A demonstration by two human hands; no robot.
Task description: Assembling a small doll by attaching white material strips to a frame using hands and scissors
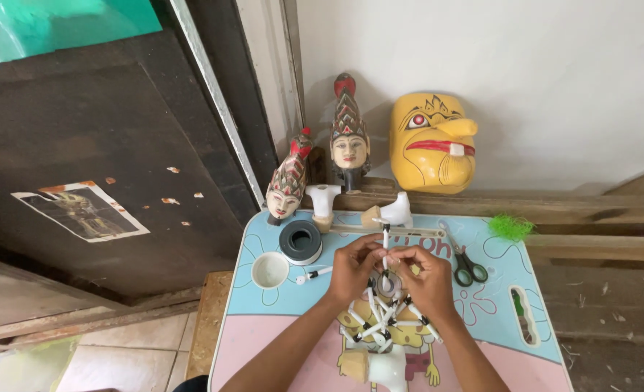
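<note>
White plastic stick (386,245), black-banded, stands nearly upright between my two hands, its long axis running away from me toward the back edge of the small pastel table (264,312). My left hand (352,270) and right hand (427,279) are about equally near, fingertips of both pinched on its lower part, just above the star-shaped cluster of sticks (384,323) lying on the tabletop below my knuckles. Scissors (465,263) lie just right of my right hand, roll of black tape (300,241) and white lid (269,270) left of my left, both untouched.
</note>
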